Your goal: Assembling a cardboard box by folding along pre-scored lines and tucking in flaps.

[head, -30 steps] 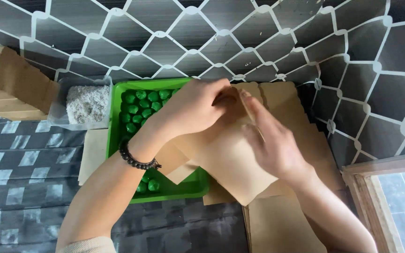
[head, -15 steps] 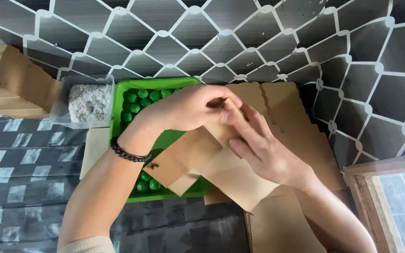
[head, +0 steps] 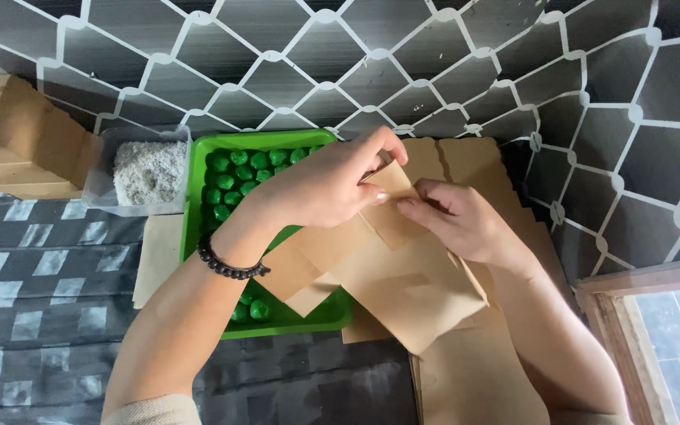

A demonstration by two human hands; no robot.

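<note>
My left hand [head: 320, 189] and my right hand [head: 458, 216] meet in the middle of the view, both pinching a flat brown cardboard box piece [head: 399, 283] with its flaps partly folded. The fingertips of both hands grip one upper flap. The cardboard lies over the right side of a green tray [head: 194, 197] filled with several small green balls [head: 242, 173]. My left wrist wears a dark bead bracelet [head: 230, 267]. The left forearm hides part of the tray.
A clear tub of white shredded flakes [head: 147, 169] stands left of the tray. A stack of brown boxes [head: 21, 145] sits at the far left. More flat cardboard sheets [head: 474, 378] lie at right and below. A wooden window frame [head: 639, 315] is at the lower right.
Both hands shifted slightly left and down on the cardboard, and the flap they pinch has been bent further. The lower panel now hangs more over the tray's corner.
</note>
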